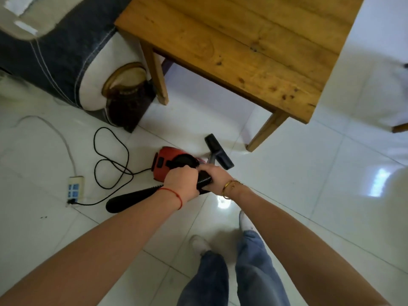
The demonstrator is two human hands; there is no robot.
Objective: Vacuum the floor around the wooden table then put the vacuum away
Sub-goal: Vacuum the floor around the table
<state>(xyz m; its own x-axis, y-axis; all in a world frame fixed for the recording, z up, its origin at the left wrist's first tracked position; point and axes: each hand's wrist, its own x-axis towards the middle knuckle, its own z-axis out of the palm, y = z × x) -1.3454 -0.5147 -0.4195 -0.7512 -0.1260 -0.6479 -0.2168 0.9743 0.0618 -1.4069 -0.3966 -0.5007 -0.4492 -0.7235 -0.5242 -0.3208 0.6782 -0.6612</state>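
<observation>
A red and black vacuum (164,163) hangs just above the white tiled floor (309,184), near the wooden table's (231,45) front leg. My left hand (182,183) is closed on the vacuum's black handle. Beside it, my right hand (217,176) grips the ribbed black hose where it joins the body. The dark floor nozzle (218,154) points at the tiles between the table's two near legs. A black dust bag (132,198) trails under my left wrist.
The black power cord (110,160) loops over the tiles to a white power strip (75,187) at left. A dark blue and white sofa arm (66,69) stands against the table's left leg. My feet (245,221) stand behind the vacuum.
</observation>
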